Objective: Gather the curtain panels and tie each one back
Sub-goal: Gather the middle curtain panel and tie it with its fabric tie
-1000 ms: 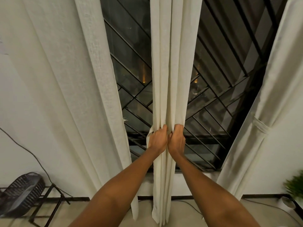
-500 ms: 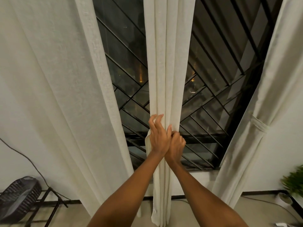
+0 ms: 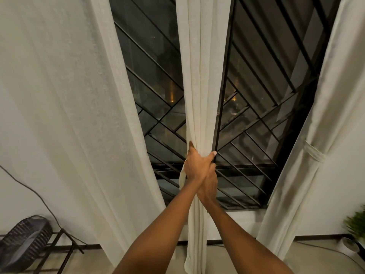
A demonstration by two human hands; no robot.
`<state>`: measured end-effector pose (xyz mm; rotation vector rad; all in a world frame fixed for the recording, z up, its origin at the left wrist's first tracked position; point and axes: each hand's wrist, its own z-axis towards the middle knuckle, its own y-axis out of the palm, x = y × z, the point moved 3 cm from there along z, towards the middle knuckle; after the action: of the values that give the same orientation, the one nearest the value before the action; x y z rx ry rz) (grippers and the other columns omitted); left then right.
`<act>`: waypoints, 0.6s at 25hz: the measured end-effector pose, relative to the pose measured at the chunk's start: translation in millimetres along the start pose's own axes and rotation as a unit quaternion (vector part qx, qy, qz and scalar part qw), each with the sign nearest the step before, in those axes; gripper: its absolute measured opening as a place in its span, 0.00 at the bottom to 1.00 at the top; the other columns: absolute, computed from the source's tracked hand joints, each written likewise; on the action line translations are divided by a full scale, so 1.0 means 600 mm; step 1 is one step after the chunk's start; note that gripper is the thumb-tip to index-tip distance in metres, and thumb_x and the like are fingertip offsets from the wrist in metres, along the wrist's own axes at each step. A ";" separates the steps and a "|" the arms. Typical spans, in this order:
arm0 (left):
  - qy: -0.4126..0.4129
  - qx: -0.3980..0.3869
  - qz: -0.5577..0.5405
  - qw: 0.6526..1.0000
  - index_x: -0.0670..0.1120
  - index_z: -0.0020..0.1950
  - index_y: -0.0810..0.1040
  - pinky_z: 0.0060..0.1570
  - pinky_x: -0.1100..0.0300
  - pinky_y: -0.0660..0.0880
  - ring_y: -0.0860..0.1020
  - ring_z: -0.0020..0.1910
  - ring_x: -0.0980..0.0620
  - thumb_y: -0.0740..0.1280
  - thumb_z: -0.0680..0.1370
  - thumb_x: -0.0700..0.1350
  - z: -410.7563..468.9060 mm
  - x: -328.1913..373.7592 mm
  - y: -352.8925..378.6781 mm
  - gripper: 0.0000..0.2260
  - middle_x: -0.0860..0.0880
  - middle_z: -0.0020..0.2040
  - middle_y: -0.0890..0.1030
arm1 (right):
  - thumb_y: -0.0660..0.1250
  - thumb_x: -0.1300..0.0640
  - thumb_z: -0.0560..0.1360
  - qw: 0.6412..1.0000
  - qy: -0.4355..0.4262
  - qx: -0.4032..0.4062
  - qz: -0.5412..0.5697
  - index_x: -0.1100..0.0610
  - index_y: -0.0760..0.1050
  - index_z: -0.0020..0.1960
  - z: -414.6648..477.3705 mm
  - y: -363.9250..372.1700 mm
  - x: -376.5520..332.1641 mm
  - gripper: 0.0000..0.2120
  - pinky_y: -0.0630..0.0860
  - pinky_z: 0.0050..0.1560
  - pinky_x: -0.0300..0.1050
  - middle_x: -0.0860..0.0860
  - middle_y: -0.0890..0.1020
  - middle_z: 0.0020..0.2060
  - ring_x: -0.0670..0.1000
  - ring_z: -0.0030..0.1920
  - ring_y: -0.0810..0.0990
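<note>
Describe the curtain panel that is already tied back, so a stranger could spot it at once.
Start at the dark barred window. Three cream panels hang across it; take the right panel, near the potted plant. It alone has a fabric tie cinching its middle; the middle panel is merely bunched, and the left panel hangs loose.

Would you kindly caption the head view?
Left hand grips the gathered middle panel, right hand just beneath; the right panel is tied back.

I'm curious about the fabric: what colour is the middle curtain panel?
The middle curtain panel is plain cream-white, unpatterned; best seen in the head view.
</note>
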<state>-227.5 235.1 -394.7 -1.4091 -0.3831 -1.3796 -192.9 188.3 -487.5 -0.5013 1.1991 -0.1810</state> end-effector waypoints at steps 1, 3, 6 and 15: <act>0.005 0.002 0.030 1.000 0.48 0.69 0.68 0.48 0.52 0.82 0.81 0.56 0.48 0.72 0.73 0.64 0.007 -0.001 0.000 0.32 0.49 0.58 0.80 | 0.72 0.44 0.76 1.000 -0.027 0.003 0.015 0.50 0.68 0.61 -0.004 -0.016 -0.005 0.20 0.78 0.50 0.41 0.47 0.78 0.52 0.48 0.53 0.80; 0.011 0.003 0.078 0.997 0.45 0.65 0.71 0.41 0.56 0.79 0.82 0.54 0.46 0.70 0.77 0.56 0.022 -0.002 -0.005 0.23 0.46 0.57 0.82 | 0.74 0.45 0.72 0.996 -0.074 0.034 0.032 0.50 0.65 0.56 -0.013 -0.045 -0.012 0.22 0.79 0.49 0.46 0.46 0.76 0.50 0.47 0.51 0.77; 0.011 -0.021 0.107 0.994 0.42 0.64 0.72 0.42 0.52 0.80 0.83 0.53 0.43 0.67 0.80 0.49 0.036 0.001 -0.006 0.17 0.43 0.58 0.82 | 0.79 0.48 0.65 0.994 -0.064 0.089 0.004 0.52 0.65 0.60 -0.009 -0.052 -0.014 0.32 0.78 0.52 0.47 0.47 0.72 0.55 0.47 0.52 0.75; -0.015 -0.136 -0.256 0.957 0.52 0.64 0.78 0.55 0.54 0.82 0.83 0.55 0.52 0.56 0.85 0.60 0.046 -0.075 -0.017 0.18 0.51 0.55 0.83 | 0.64 0.54 0.82 0.995 0.001 -0.016 -0.094 0.58 0.71 0.65 0.052 -0.017 -0.037 0.14 0.83 0.48 0.52 0.55 0.83 0.53 0.56 0.52 0.84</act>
<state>-233.9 281.1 -422.0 -1.6259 -0.6286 -1.8869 -170.9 196.6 -455.5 -0.6423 1.1581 -0.3231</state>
